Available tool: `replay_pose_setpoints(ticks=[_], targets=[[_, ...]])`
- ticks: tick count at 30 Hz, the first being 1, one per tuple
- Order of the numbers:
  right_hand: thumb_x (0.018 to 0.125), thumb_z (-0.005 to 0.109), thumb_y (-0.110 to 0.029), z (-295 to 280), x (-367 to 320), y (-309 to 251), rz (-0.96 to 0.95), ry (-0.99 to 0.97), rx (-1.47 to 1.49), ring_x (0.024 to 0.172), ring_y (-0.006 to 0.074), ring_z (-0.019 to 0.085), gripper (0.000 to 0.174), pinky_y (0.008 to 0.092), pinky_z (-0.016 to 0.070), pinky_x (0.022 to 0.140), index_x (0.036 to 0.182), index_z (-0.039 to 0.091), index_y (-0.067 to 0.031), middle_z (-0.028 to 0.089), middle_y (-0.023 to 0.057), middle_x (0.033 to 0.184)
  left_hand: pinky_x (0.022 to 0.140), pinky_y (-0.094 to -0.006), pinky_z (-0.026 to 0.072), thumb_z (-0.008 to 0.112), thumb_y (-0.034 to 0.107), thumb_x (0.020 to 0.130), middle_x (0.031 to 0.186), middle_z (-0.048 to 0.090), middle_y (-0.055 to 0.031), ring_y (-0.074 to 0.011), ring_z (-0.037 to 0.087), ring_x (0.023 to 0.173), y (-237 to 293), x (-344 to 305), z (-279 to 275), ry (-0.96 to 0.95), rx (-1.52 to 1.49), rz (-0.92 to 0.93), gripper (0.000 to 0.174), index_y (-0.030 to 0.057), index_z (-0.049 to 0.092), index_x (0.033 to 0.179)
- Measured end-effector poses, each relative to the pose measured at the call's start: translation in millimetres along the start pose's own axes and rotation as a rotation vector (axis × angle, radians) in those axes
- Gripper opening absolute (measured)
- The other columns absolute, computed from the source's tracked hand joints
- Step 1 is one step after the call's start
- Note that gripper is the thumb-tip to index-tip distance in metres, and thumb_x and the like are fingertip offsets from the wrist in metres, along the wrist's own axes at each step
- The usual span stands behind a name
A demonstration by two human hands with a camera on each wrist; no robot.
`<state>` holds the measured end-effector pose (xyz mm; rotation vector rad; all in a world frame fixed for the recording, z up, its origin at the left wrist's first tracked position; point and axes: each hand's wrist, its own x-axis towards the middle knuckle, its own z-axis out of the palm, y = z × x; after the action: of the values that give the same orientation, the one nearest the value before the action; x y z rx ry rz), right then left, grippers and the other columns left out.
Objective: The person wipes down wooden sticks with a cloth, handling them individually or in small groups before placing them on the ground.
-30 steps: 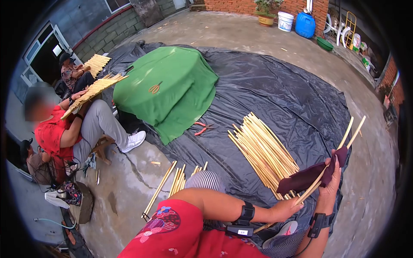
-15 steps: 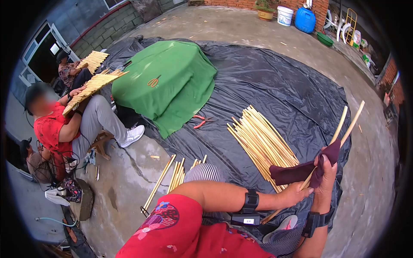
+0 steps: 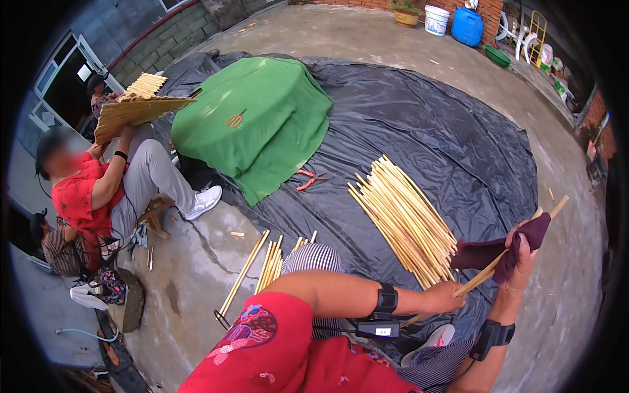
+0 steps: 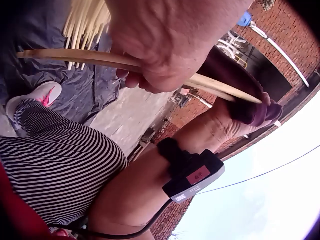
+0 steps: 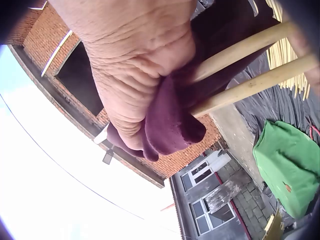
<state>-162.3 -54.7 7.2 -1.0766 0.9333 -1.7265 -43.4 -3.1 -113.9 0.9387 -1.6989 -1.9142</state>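
Two pale, peeled-looking sticks run between my hands. My left hand grips them near their lower part, and in the left wrist view one end sticks out past that fist. Farther up, my right hand holds a dark maroon cloth wrapped around the sticks. Short stick ends show beyond the cloth in the head view. In the right wrist view the cloth folds are bunched under the right hand, with both sticks entering side by side.
A pile of similar sticks lies on black plastic sheeting. Red-handled pliers lie beside a green cloth cover with scissors on it. More sticks lie by my knee. Other people sit at left, one holding a slatted panel.
My right hand and the cloth have slid up toward the far ends of the sticks, away from my left hand. The seated person in red has tilted the slatted panel up.
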Motion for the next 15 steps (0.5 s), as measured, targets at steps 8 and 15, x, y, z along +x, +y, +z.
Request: replay_pose_setpoints(ticks=[8, 15], targets=[[0.079, 0.066, -0.016, 1.7, -8.1, 8.4, 0.187, -0.001, -0.116, 0.065, 0.0106, 0.053, 0.024, 0.0236, 0.0423, 0.061, 0.094, 0.053, -0.0041, 0.055, 0.0024, 0.076, 0.054, -0.0272, 0.0456, 0.055, 0.027, 0.093, 0.065, 0.050, -0.0006, -0.0104, 0.051, 0.055, 27.0, 4.6, -9.4, -0.038, -0.259, 0.047, 0.025, 0.0043, 0.052, 0.085], [0.078, 0.067, -0.014, -6.2, -13.9, 9.7, 0.194, 0.004, -0.215, 0.064, 0.0117, 0.056, 0.024, 0.0240, 0.0465, 0.060, 0.095, 0.053, -0.0037, 0.057, 0.0035, 0.077, 0.056, -0.0307, 0.0443, 0.052, 0.028, 0.093, 0.060, 0.052, -0.0036, -0.0149, 0.053, 0.055, -3.9, 1.3, 1.0, -0.113, -0.071, -0.008, 0.030, 0.0040, 0.053, 0.075]])
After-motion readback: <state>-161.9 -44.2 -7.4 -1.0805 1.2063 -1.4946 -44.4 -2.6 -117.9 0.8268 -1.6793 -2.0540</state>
